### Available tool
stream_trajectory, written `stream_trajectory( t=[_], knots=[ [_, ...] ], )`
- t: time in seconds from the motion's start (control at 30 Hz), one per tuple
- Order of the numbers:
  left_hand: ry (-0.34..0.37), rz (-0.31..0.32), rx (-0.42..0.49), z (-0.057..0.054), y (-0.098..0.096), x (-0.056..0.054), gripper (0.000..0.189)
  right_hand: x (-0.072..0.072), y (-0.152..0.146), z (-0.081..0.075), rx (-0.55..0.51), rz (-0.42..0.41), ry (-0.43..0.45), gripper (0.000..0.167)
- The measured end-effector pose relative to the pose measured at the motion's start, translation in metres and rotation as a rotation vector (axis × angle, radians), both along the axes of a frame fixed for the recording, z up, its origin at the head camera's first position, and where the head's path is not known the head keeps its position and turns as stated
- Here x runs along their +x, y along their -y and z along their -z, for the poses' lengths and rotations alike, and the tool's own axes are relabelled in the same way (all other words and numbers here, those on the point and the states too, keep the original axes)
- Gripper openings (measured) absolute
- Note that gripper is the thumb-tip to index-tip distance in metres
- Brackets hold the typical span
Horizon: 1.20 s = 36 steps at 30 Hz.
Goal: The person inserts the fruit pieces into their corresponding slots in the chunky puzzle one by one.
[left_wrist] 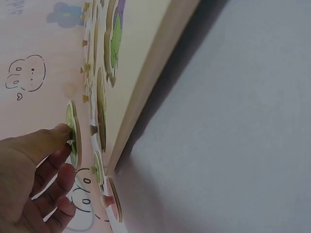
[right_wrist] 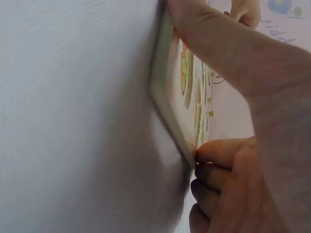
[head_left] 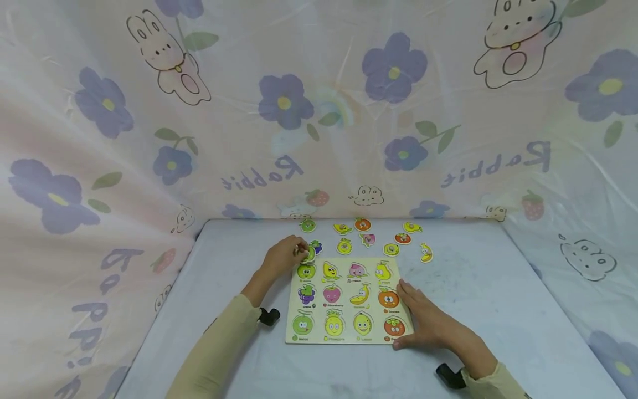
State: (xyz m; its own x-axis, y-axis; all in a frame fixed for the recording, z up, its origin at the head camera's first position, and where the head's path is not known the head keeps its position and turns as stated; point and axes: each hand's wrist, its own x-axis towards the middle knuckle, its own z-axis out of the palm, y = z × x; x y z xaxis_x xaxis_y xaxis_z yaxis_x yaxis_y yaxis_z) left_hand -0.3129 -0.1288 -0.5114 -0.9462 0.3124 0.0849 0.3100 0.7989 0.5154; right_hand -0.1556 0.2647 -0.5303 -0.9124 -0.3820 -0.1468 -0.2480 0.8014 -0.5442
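My left hand [head_left: 287,254] pinches a green fruit puzzle piece [head_left: 310,255] between thumb and fingers at the far left corner of the fruit puzzle board [head_left: 321,343]. In the left wrist view that green piece [left_wrist: 76,145] stands on edge between the fingertips; its exact fruit is hard to tell. Just behind it lies a grape piece [head_left: 316,245], partly covered. My right hand [head_left: 433,321] rests against the board's right side, fingers spread along the edge and thumb at the near corner. The right wrist view shows this thumb and these fingers touching the board edge [right_wrist: 170,111].
Several knobbed fruit pieces lie behind the board, among them a pineapple [head_left: 344,246], an orange [head_left: 362,224], a peach [head_left: 368,239], a tomato [head_left: 402,239] and a banana [head_left: 426,252]. A patterned curtain [head_left: 339,149] hangs behind the white tabletop [head_left: 493,288].
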Motion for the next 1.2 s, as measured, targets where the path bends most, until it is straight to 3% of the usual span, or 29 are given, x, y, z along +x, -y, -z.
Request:
stream_trajectory(
  t=[0.6, 1.2],
  knots=[
    [-0.002, 0.089, -0.083, -0.003, -0.003, 0.021, 0.008, -0.001, 0.0, 0.002, -0.009, -0.006, -0.016, 0.146],
    [-0.002, 0.125, -0.11, 0.006, 0.003, 0.026, 0.007, 0.0, -0.001, 0.001, -0.013, -0.001, -0.007, 0.146]
  ],
)
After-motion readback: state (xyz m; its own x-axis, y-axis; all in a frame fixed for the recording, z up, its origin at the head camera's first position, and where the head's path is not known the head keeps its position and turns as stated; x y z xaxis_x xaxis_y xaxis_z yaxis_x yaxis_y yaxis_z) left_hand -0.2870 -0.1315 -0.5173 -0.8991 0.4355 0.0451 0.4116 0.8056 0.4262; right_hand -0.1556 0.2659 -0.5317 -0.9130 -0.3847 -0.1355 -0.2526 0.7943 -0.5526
